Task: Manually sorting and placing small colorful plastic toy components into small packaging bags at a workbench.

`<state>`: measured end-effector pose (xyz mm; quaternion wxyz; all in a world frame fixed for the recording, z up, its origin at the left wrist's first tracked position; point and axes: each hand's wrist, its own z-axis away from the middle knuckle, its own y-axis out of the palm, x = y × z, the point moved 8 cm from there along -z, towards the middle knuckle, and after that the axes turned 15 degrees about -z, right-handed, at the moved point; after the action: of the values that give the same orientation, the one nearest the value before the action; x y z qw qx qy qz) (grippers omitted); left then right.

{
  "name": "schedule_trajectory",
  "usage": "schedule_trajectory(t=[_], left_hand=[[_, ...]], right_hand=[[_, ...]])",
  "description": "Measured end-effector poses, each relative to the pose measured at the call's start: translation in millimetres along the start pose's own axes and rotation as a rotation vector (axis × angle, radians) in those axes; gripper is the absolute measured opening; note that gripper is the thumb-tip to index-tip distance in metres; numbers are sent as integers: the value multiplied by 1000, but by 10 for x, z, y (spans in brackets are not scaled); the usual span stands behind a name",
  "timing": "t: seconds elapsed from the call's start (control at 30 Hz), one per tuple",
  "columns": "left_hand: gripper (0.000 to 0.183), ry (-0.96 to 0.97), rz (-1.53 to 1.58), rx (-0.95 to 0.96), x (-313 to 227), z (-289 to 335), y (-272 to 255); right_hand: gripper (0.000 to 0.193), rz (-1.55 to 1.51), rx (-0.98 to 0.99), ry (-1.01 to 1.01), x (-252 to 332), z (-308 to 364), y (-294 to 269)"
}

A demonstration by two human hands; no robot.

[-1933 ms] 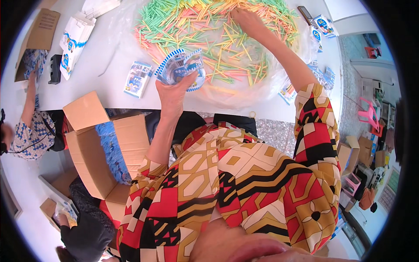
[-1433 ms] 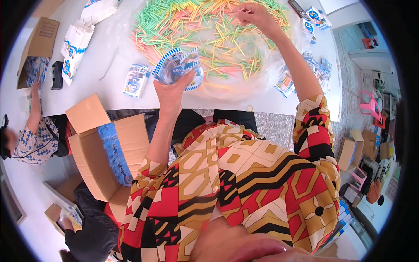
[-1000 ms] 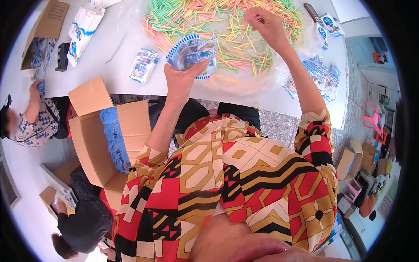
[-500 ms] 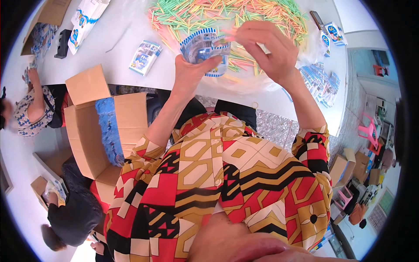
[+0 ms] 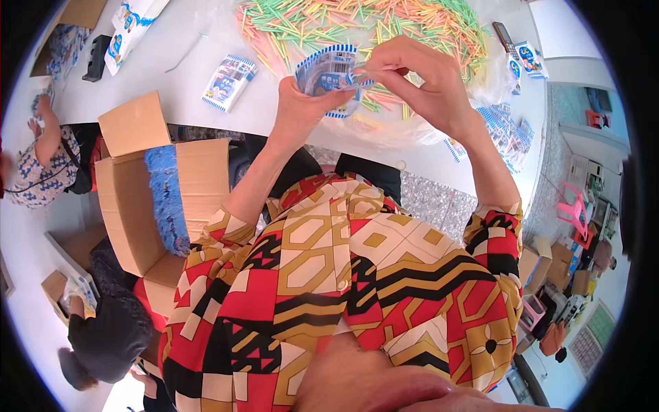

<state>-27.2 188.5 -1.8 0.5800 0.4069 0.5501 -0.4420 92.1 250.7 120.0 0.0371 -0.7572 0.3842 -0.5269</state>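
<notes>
My left hand grips a fanned stack of small blue-and-white printed packets, held upright over the table edge. My right hand meets the stack from the right, its fingertips pinched on the top of a packet; a few thin sticks seem caught in that pinch, though I cannot be sure. Behind both hands spreads a big heap of green, yellow and orange sticks on clear plastic sheeting.
One loose packet lies on the white table to the left. More packets lie at the right. An open cardboard box with blue contents stands at my left. Other people sit at the left and lower left.
My right hand left the stick heap and came to the packet stack. My left hand raised the stack off the table toward me.
</notes>
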Motion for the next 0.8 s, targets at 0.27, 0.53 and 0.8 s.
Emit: schedule_trajectory(t=[0.27, 0.53, 0.8], left_hand=[[33, 27, -115, 46, -28, 7, 45], [39, 63, 119, 53, -126, -12, 59], [34, 10, 113, 71, -87, -8, 130]], right_hand=[[17, -117, 39, 224, -8, -149, 8], [19, -523, -246, 306, -503, 162, -184], [14, -488, -280, 319, -685, 434, -15]])
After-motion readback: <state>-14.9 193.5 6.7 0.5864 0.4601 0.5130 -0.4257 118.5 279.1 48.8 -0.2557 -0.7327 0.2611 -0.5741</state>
